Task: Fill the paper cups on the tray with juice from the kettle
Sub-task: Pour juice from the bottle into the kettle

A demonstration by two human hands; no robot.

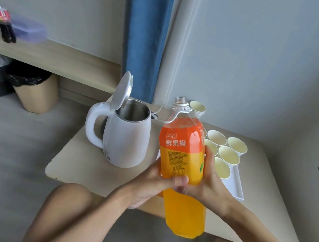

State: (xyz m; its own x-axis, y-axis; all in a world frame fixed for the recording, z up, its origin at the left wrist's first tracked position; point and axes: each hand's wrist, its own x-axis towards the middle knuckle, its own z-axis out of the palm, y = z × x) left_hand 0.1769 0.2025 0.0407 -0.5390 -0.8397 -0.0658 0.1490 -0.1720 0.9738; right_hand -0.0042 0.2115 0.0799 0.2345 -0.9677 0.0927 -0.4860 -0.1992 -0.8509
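A large orange juice bottle [182, 156] with an orange label and no cap is held upright above the table's front edge. My left hand [152, 185] grips its middle from the left, and my right hand [210, 182] grips it from the right. The white kettle [124, 138] stands on the table to the left with its lid flipped open and an empty steel interior. Behind the bottle, several empty paper cups [228, 155] sit on a white tray [237, 186].
A stack of spare paper cups [197, 108] stands at the table's back edge. A wooden shelf [58, 61] at the left holds a cola bottle [3, 25] and a plastic box [28, 28]. Bins [34, 91] stand under it. A blue curtain [145, 23] hangs behind the kettle.
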